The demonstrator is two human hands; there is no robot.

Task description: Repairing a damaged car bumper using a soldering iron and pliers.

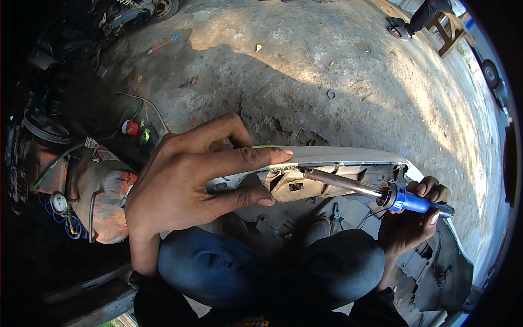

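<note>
Head cam: L hand, approx. 9 o'clock of centre, is partly open & gripping the L end of a pale curved panel: index finger laid along its upper edge, thumb spread below on the inner side, other fingers bent over the far side. Panel runs from centre out to approx. 3 o'clock, ribbed inner face twd the person. R hand, approx. 3–4 o'clock, is closed around a blue-handled tool, thumb & fingertips wrapped on the grip; its metal barrel points to 9–10 o'clock, across the panel's inner face; can't tell if the tip touches. Knees (blue jeans) at approx. 5 & 7, just below the panel. Pliers at approx. 4, on the floor w/ other parts. Rusty tank w/ round gauge at 8–9; red can at approx. 9–10; small dark ring at 1–2 on the floor.
</note>
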